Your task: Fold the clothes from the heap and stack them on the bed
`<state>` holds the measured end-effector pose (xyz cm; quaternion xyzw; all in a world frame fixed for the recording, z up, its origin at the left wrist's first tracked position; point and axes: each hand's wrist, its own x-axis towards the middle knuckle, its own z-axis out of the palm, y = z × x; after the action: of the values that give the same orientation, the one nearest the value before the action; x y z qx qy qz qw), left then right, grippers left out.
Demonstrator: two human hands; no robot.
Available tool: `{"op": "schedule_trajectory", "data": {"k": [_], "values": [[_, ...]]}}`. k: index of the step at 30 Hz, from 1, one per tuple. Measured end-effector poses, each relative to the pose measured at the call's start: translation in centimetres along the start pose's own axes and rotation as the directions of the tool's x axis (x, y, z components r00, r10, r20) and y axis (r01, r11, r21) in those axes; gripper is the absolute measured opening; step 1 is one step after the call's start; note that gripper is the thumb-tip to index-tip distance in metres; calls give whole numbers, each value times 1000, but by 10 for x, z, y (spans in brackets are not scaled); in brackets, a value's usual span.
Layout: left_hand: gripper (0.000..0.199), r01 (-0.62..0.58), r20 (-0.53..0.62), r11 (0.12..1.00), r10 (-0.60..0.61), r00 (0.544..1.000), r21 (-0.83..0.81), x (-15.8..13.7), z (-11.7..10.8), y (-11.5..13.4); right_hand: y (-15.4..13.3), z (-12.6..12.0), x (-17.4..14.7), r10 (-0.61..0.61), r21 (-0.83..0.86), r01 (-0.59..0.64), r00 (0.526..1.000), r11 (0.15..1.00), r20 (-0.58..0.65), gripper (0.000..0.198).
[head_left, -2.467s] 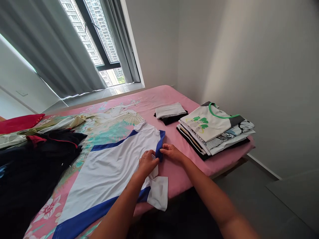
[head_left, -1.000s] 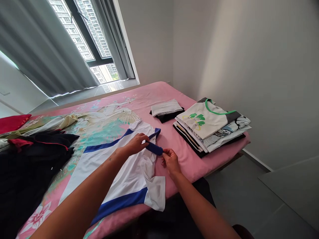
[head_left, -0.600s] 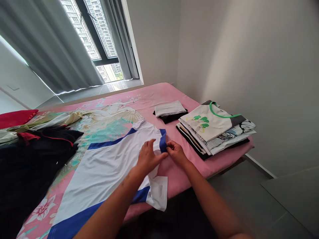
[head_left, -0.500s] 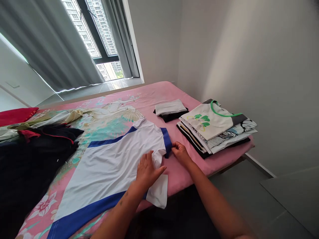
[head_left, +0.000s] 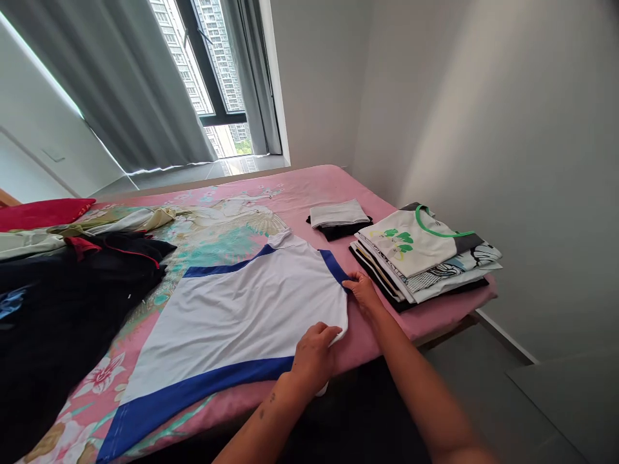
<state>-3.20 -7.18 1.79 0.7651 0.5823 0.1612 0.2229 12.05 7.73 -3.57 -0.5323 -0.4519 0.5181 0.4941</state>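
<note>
Two hands on one white polyester shirt with blue bands (head_left: 242, 316), spread flat near the front edge of the pink floral bed sheet (head_left: 300, 193). Sleeve that was bunched and lifted a second ago now lies folded in, edge straight. Right hand (head_left: 363, 293) pinches the blue cuff corner; left hand (head_left: 314, 354) closed on the white lower corner, pressing it down. Just right: stack of folded printed T-shirts (head_left: 425, 258); behind, small folded grey-and-black cloth (head_left: 338, 216); left, heap of dark unfolded clothes (head_left: 62, 303).
</note>
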Motion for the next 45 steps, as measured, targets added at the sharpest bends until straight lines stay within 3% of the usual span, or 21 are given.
{"op": "schedule_trajectory", "data": {"k": [6,11,14,17,20,23,26,28,30,33,37,45], "values": [[52,-100,101,994,96,990,33,-9,18,1,10,0,0,-54,-187,38,995,982,-82,26],[45,-169,92,979,180,979,-118,-22,20,16,2,-3,-2,-91,-428,35,990,903,-111,25],[36,-238,-30,937,239,971,-257,-45,12,10,2,-11,-7,-146,-611,47,983,790,-113,31],[30,-140,-231,947,73,970,-290,-71,-8,-31,2,-11,-13,-335,-792,155,940,590,-65,33],[33,90,-393,972,-172,903,-218,-98,-42,-100,-5,9,-22,-506,-778,362,860,513,66,30],[38,319,-495,946,-301,815,-50,-126,-85,-174,-17,45,-30,-526,-682,526,816,508,238,30],[41,639,-522,767,-521,675,61,-152,-122,-230,-17,74,-25,-479,-628,601,791,494,380,33],[41,765,-527,643,-634,566,47,-167,-137,-255,-5,82,-12,-435,-653,607,790,452,433,37],[38,814,-515,580,-697,499,4,-177,-144,-273,16,80,4,-394,-718,576,809,390,436,42],[39,856,-453,515,-774,441,-47,-181,-147,-290,49,70,19,-393,-785,546,817,293,422,47],[44,876,-411,477,-815,410,-73,-170,-148,-301,70,63,20,-457,-814,556,776,169,435,49],[57,899,-422,434,-827,371,-60,-151,-148,-307,74,64,22,-462,-831,538,777,138,427,48]]}}
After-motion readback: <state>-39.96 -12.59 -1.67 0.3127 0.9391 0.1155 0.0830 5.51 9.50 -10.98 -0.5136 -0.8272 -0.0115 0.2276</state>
